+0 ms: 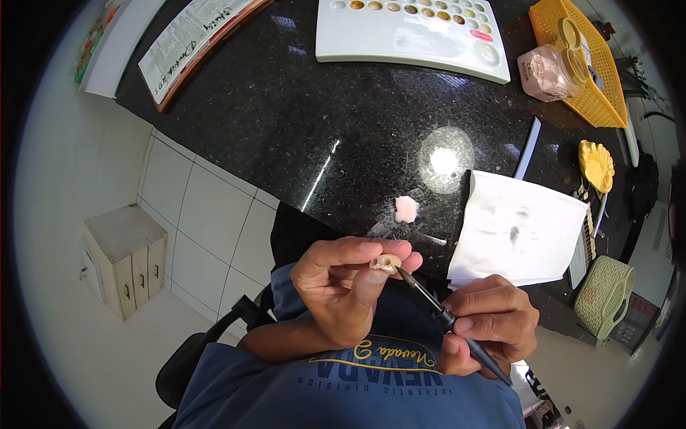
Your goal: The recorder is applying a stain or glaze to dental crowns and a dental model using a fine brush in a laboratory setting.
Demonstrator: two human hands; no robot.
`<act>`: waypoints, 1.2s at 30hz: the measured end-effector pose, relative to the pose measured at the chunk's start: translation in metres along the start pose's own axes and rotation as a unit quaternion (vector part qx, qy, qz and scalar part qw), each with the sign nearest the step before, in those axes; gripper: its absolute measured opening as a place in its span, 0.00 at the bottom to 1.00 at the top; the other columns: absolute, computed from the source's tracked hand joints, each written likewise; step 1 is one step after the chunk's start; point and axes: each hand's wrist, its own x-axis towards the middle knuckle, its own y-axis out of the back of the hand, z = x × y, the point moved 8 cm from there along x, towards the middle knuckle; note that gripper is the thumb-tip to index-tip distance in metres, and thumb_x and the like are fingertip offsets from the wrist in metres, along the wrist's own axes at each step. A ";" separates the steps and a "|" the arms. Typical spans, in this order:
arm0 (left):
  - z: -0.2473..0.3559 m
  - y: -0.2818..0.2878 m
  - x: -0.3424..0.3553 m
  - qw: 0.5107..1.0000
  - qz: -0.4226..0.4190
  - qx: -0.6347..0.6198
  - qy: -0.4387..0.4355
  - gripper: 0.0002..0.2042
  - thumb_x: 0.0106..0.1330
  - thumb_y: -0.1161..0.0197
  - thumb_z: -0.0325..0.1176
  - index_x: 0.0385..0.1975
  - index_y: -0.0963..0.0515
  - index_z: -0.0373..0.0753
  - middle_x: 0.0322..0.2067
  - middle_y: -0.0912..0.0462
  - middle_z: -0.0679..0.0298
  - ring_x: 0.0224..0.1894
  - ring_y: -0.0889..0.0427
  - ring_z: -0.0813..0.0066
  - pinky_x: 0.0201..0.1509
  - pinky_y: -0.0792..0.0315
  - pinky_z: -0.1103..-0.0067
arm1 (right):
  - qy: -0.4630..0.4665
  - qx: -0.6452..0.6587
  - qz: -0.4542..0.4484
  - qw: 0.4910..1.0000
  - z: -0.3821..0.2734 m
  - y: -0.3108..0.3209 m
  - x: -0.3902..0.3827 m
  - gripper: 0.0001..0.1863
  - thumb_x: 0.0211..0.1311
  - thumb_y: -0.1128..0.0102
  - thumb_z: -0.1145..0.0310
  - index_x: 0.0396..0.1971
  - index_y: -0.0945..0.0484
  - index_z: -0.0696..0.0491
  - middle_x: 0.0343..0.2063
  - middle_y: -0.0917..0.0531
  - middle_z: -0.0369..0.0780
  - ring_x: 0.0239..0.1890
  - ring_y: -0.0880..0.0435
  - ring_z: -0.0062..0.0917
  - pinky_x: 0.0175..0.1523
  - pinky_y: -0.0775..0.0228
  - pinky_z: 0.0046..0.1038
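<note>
Between the thumb and fingertips of my left hand (336, 286) is a small cream-coloured dental piece (384, 264) with hollows in it. My right hand (493, 322) grips a dark-handled brush (480, 353), its fine tip at the right side of the piece. Just beyond my fingers, a blob of pink material (406, 208) lies on the black speckled worktop (279, 129) among whitish smears. A white paper sheet (529, 229) with grey smudges lies to the right.
A white palette with coloured wells (407, 43), a yellow basket (607, 86) with jars (543, 75), a yellow dental cast (596, 163), a blue-grey tool (527, 146), a green case (604, 293) and a framed board (193, 43) surround the work area. A small cabinet (128, 257) stands left below.
</note>
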 end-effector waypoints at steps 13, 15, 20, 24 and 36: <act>0.000 -0.001 0.000 1.000 -0.007 -0.008 -0.002 0.09 0.63 0.47 0.15 0.42 0.31 0.31 0.38 0.20 0.46 0.44 0.18 0.61 0.46 0.19 0.66 | -0.002 -0.005 -0.018 1.000 0.000 0.001 -0.001 0.11 0.41 0.28 0.75 0.26 0.22 0.55 0.24 0.19 0.40 0.24 0.17 0.28 0.26 0.24 0.21; 0.000 -0.001 0.000 1.000 -0.007 -0.008 -0.001 0.09 0.63 0.47 0.15 0.42 0.31 0.31 0.38 0.20 0.46 0.44 0.18 0.61 0.46 0.19 0.66 | -0.009 -0.006 -0.019 1.000 -0.001 0.002 0.000 0.12 0.41 0.28 0.75 0.26 0.22 0.55 0.24 0.19 0.40 0.24 0.17 0.28 0.26 0.24 0.22; 0.000 -0.001 0.000 1.000 -0.001 -0.010 0.000 0.09 0.63 0.47 0.16 0.42 0.31 0.31 0.38 0.20 0.47 0.44 0.18 0.62 0.47 0.19 0.66 | -0.005 -0.003 -0.012 1.000 0.000 0.001 -0.001 0.12 0.41 0.28 0.75 0.26 0.22 0.55 0.24 0.19 0.40 0.24 0.17 0.28 0.26 0.24 0.22; 0.000 -0.001 0.001 1.000 -0.008 -0.009 0.000 0.09 0.63 0.47 0.16 0.42 0.32 0.31 0.38 0.20 0.47 0.44 0.18 0.62 0.47 0.19 0.66 | -0.006 -0.001 -0.011 1.000 0.000 0.000 -0.001 0.12 0.41 0.28 0.75 0.26 0.22 0.55 0.24 0.19 0.41 0.24 0.17 0.28 0.26 0.24 0.21; 0.000 -0.002 0.000 1.000 -0.010 -0.005 0.000 0.09 0.63 0.47 0.16 0.42 0.32 0.31 0.38 0.20 0.46 0.44 0.18 0.62 0.46 0.19 0.66 | -0.007 -0.005 -0.018 1.000 0.000 0.001 0.000 0.11 0.42 0.28 0.75 0.27 0.22 0.55 0.24 0.19 0.40 0.24 0.17 0.28 0.26 0.24 0.22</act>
